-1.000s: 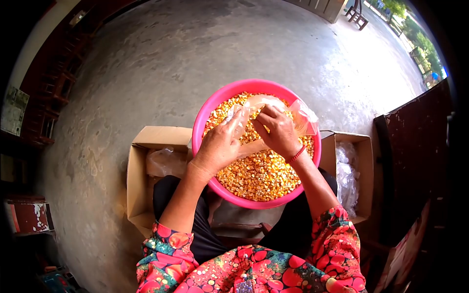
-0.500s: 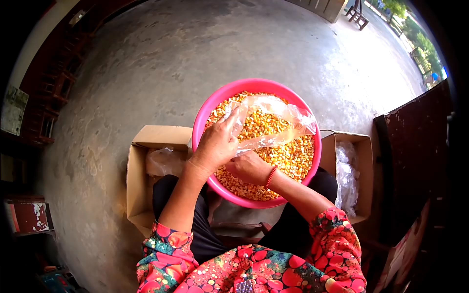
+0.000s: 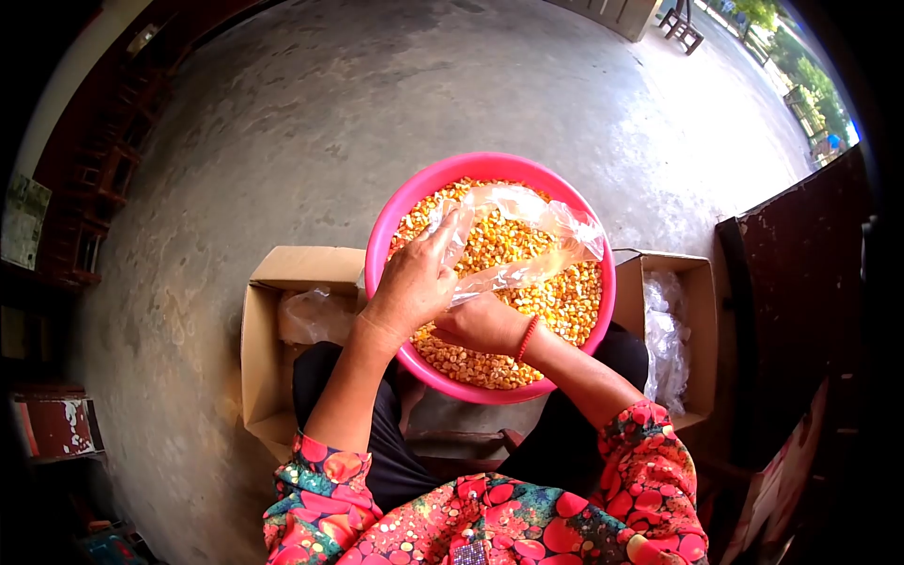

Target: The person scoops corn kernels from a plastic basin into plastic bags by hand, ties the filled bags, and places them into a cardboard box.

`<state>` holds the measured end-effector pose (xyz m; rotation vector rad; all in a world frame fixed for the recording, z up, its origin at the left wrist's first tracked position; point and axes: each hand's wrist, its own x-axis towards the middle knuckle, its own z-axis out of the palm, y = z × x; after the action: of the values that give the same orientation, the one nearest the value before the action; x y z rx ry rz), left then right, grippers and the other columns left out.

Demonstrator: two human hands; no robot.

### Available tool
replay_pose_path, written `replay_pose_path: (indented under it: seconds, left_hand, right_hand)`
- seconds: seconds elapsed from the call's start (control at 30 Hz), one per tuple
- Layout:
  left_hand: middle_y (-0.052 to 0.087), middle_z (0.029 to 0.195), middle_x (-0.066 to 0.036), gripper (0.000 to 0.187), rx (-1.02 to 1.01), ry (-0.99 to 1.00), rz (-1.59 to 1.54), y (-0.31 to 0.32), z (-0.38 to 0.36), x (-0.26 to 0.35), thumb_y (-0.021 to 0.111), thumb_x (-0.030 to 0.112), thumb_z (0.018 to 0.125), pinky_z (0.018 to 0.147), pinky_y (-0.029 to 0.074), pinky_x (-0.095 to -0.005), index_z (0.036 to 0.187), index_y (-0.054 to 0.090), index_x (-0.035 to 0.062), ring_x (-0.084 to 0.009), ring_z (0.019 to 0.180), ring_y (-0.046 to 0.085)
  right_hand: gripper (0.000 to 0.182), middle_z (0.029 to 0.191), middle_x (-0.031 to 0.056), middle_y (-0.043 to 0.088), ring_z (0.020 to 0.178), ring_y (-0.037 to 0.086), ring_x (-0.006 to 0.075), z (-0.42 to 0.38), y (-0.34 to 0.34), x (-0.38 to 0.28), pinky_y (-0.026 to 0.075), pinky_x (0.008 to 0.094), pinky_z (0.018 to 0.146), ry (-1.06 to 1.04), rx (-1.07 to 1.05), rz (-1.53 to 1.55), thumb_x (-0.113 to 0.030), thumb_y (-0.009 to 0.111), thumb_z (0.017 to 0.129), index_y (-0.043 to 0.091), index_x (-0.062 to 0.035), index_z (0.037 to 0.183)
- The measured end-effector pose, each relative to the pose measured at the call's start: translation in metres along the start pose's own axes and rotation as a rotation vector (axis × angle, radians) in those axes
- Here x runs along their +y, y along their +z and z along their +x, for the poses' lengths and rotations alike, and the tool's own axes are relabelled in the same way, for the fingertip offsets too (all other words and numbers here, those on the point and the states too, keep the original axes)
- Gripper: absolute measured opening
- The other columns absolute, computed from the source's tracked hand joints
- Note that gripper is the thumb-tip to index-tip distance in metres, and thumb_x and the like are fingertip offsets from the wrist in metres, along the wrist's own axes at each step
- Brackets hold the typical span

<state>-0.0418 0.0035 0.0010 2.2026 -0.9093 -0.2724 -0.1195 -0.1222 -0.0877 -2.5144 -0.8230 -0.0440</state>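
Observation:
A pink basin (image 3: 384, 218) full of yellow corn kernels (image 3: 513, 235) stands between my knees. Over the kernels lies a clear plastic bag (image 3: 576, 237), its mouth spread in a loop. My left hand (image 3: 414, 282) is closed on the bag's near-left edge, fingers pointing away from me. Just below and to the right, my right hand (image 3: 485, 325), with a red bead bracelet (image 3: 528, 337) at the wrist, is low over the kernels beside the bag. Its fingertips are hidden near my left wrist, so their grip does not show.
On the left is a cardboard box (image 3: 259, 348) with a clear plastic bag (image 3: 315, 315) inside. To the right, another cardboard box (image 3: 702, 330) holds crumpled clear plastic (image 3: 667, 348). A dark wooden piece of furniture (image 3: 800, 282) stands farther right. Concrete floor (image 3: 254, 160) surrounds the basin.
My right hand has shifted very slightly at the near side of the bag. The whole view has moved a little; the left hand keeps its place on the bag.

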Motion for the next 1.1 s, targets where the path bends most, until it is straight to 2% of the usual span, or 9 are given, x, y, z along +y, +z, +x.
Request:
replay_pose_path:
  seconds: [0.03,0.27,0.33,0.47,0.7,0.73,0.8,0.9,1.1]
  left_hand:
    - [0.053,0.121,-0.027,0.06,0.002,0.001,-0.002,0.001,0.0,0.0,0.047,-0.002,0.072,0.094,0.043,-0.04,0.132,0.042,-0.0016,-0.0377,0.112,0.052]
    - [0.051,0.123,-0.026,0.061,0.016,0.031,-0.023,0.001,0.0,0.002,0.046,-0.003,0.073,0.096,0.041,-0.0405,0.133,0.041,0.0006,-0.0379,0.115,0.05]
    - [0.051,0.123,-0.026,0.061,0.011,0.021,-0.006,0.002,-0.001,0.0,0.046,-0.003,0.073,0.097,0.041,-0.0406,0.133,0.04,0.0003,-0.0381,0.115,0.05]
    - [0.05,0.125,-0.026,0.06,0.022,0.057,-0.014,0.005,-0.001,-0.003,0.046,-0.003,0.074,0.097,0.04,-0.0408,0.133,0.04,-0.001,-0.038,0.116,0.049]
    - [0.051,0.123,-0.026,0.062,-0.048,0.047,0.02,0.007,-0.004,0.001,0.047,-0.004,0.072,0.094,0.042,-0.0426,0.134,0.04,-0.0001,-0.0388,0.112,0.051]
    - [0.051,0.123,-0.026,0.062,-0.056,0.053,0.021,0.007,-0.004,0.002,0.047,-0.005,0.072,0.093,0.043,-0.0427,0.134,0.04,0.0007,-0.0393,0.11,0.052]
    - [0.051,0.122,-0.026,0.062,-0.04,0.05,0.015,0.01,-0.004,0.0,0.047,-0.005,0.072,0.092,0.043,-0.0425,0.134,0.04,0.0013,-0.0395,0.109,0.053]
    - [0.052,0.122,-0.026,0.061,-0.004,0.057,0.015,0.008,-0.003,-0.001,0.047,-0.004,0.073,0.091,0.044,-0.0421,0.133,0.041,0.0017,-0.0398,0.108,0.054]
    - [0.053,0.12,-0.027,0.06,0.047,0.068,0.025,0.003,-0.001,-0.004,0.05,-0.002,0.074,0.09,0.045,-0.0416,0.133,0.041,0.0008,-0.0393,0.108,0.054]
  right_hand:
    - [0.02,0.066,0.0123,0.059,0.061,0.059,0.0295,0.003,-0.003,0.001,0.049,0.0407,0.057,-0.074,0.156,0.033,-0.023,0.058,0.082,0.061,-0.0065,0.071]
    - [0.009,0.071,0.0158,0.06,0.068,0.061,0.0303,0.001,-0.061,-0.02,0.048,0.038,0.062,-0.028,0.013,0.36,-0.01,0.062,0.079,0.062,-0.0012,0.082]
    - [0.01,0.065,0.0168,0.058,0.06,0.059,0.0296,0.004,-0.063,-0.018,0.047,0.0376,0.057,-0.05,0.247,0.471,-0.009,0.06,0.08,0.062,-0.0016,0.074]
    - [0.017,0.062,0.0208,0.054,0.051,0.056,0.0274,-0.004,-0.083,-0.008,0.043,0.0368,0.05,0.132,0.123,0.417,-0.014,0.06,0.085,0.063,0.0008,0.079]
    - [0.033,0.06,-0.0006,0.03,0.06,0.031,0.0046,-0.008,-0.095,0.01,0.03,0.025,0.051,0.359,0.471,0.521,-0.018,0.049,0.096,0.042,-0.0024,0.068]
    - [0.025,0.057,0.0123,0.044,0.05,0.041,0.0203,-0.005,-0.087,0.021,0.036,0.0341,0.049,0.368,0.563,0.383,-0.014,0.056,0.089,0.05,0.0007,0.07]
    - [0.019,0.066,0.0125,0.051,0.058,0.052,0.0272,-0.004,-0.086,0.032,0.041,0.0366,0.054,0.292,0.593,0.112,-0.011,0.058,0.086,0.052,0.0004,0.071]
    - [0.011,0.075,0.0119,0.054,0.067,0.057,0.0314,0.002,-0.091,0.034,0.046,0.0396,0.06,0.002,0.684,-0.169,-0.008,0.061,0.08,0.055,-0.0012,0.073]
    - [0.011,0.066,0.0088,0.053,0.058,0.058,0.0265,-0.003,-0.072,-0.011,0.046,0.0372,0.05,0.048,0.442,0.094,-0.006,0.061,0.074,0.052,-0.0049,0.07]
